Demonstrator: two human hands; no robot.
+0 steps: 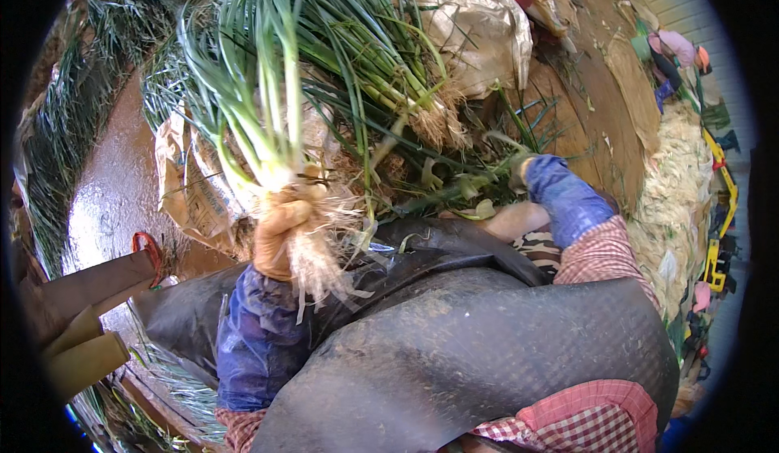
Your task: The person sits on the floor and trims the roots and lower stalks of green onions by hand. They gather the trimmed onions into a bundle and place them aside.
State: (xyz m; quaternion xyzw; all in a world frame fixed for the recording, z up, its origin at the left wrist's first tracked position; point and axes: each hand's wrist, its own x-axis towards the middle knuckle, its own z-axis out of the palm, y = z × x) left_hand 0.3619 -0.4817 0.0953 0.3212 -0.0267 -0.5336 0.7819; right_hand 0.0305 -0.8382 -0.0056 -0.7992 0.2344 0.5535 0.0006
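Note:
My left hand (280, 237), in an orange-tan glove, is closed around the root end of a bunch of green onions (268, 130). The pale roots hang below the fist and the green leaves point away from me. My right hand (522, 173), gloved, is by loose leaves and trimmings near my knee; it is blurred and partly behind the blue sleeve cuff, so its grip cannot be made out. Between and beyond the hands lies a larger pile of green onions (389, 81), with brownish roots towards the right. A dark rubber apron (462, 343) covers my lap.
A crumpled woven sack (468, 27) lies beyond the pile, and another sack (195, 191) at the left. More leafy onions (67, 124) line the left edge. A co-worker (675, 51) bends at the upper right, near a long heap of pale onions or trimmings (675, 173).

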